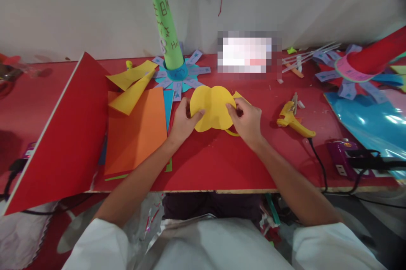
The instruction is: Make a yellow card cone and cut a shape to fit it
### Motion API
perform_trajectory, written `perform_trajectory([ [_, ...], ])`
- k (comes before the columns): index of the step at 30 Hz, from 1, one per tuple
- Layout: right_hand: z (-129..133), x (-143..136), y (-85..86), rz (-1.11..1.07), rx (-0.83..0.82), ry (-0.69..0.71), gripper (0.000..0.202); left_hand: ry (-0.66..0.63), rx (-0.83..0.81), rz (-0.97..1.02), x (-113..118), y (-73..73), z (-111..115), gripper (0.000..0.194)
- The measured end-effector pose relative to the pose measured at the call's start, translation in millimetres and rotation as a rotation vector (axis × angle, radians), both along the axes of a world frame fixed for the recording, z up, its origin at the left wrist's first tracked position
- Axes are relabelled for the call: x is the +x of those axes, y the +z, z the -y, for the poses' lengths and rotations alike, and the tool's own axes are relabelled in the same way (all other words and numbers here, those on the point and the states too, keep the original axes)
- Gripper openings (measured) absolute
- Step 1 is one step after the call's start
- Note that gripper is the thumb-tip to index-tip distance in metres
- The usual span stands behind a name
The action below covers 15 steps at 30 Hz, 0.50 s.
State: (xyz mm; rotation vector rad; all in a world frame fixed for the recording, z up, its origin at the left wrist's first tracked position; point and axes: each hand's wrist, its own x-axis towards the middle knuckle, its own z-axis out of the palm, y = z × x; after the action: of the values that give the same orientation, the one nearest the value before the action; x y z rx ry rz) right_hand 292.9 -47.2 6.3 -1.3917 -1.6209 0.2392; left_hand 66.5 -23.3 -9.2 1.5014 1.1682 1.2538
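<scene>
Above the red table I hold up a yellow paper cutout (pixel 212 107) shaped like two joined circles, with a faint crease down its middle. My left hand (pixel 185 120) pinches its left lobe, thumb on the near face. At the right lobe, my right hand (pixel 245 118) pinches the edge in the same way. Behind and below the right hand, parts of other yellow pieces show, including a curved strip (pixel 232 133). Left of my hands lies a stack of coloured sheets with orange paper (pixel 138 130) on top and yellow scraps (pixel 135 88) across it.
A green paper tube (pixel 166 20) stands on a blue flower-like base behind my hands. To the right lie a yellow glue gun (pixel 293 120), a purple power socket box (pixel 344 158) and a shiny blue sheet (pixel 364 126). A red board (pixel 66 143) leans up at left.
</scene>
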Motion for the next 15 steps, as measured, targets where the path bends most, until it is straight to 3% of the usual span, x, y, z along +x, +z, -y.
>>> perform_trajectory([
  [7, 2, -5, 6.5, -0.137, -0.151, 0.073, 0.045, -0.269, 0.054, 0.138, 7, 16.9, 14, 0.06],
  [15, -5, -6, 0.7, -0.396, -0.299, 0.222, 0.052, -0.215, -0.029, 0.176, 13, 2.9, 8, 0.054],
])
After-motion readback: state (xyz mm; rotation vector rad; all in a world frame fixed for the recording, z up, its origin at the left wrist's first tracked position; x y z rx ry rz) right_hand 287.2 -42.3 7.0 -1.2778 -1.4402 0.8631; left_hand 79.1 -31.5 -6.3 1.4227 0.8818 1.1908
